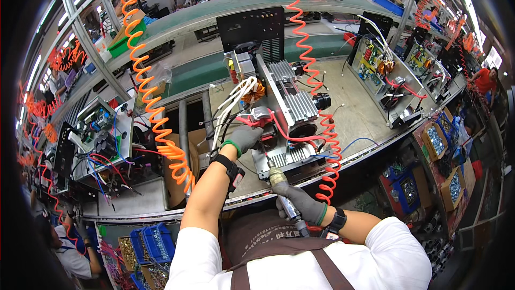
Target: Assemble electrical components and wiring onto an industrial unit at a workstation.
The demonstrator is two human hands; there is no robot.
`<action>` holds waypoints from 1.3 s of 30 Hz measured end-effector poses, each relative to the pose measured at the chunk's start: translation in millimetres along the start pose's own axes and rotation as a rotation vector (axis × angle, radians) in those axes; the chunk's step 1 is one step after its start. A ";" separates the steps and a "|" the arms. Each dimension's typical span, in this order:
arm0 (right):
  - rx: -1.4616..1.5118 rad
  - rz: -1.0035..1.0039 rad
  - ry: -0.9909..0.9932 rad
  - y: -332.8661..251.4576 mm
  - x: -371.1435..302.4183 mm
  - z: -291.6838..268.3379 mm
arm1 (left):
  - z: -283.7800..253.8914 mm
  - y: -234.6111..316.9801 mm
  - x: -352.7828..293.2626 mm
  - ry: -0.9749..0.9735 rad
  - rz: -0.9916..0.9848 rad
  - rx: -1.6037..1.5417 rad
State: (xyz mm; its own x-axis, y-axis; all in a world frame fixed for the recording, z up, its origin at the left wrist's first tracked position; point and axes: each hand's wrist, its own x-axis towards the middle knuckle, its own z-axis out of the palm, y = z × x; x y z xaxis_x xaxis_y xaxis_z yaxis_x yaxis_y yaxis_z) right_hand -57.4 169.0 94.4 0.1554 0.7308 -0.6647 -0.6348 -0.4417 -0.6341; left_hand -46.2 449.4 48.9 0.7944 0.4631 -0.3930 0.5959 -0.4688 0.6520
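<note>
In front of me stands an open electrical unit with a metal frame, finned aluminium heat sinks (300, 105) and a black panel (255, 35) at its back. My left hand (244, 139), in a grey glove, reaches into the unit's near left side. Its fingers are bent together beside a red cable (284, 129) and a bundle of white wires (236, 97); what they grip is hidden. My right hand (307, 205), also gloved, is wrapped round a powered screwdriver (291, 208). The driver slants up and left, its bit at the unit's front edge by the lower heat sink (298, 153).
Orange coiled air hoses (150, 91) hang left and right of the unit. Another open unit (102, 140) stands left, and more circuit-board units (381, 70) stand right. Blue bins (155, 242) and boxes of small parts (455, 185) sit below the bench. A co-worker (70, 252) is at lower left.
</note>
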 end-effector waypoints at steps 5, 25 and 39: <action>-0.024 -0.040 0.003 -2.3 0.8 0.5 | -2.5 0.8 3.0 0.032 0.142 0.150; 0.044 0.286 -0.003 -5.1 33.7 -33.5 | 11.5 -8.9 -9.6 0.148 0.122 -0.043; 0.167 0.086 -0.187 7.8 21.9 -36.8 | 15.4 -21.8 -12.1 0.121 0.403 0.170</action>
State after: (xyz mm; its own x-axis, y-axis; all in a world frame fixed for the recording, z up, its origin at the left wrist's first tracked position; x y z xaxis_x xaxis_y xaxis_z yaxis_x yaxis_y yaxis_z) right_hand -31.1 162.4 60.4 -0.0374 0.7849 -0.6185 -0.7581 -0.4256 -0.4941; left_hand -67.0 442.4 29.5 0.9533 0.2987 -0.0444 0.2612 -0.7417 0.6177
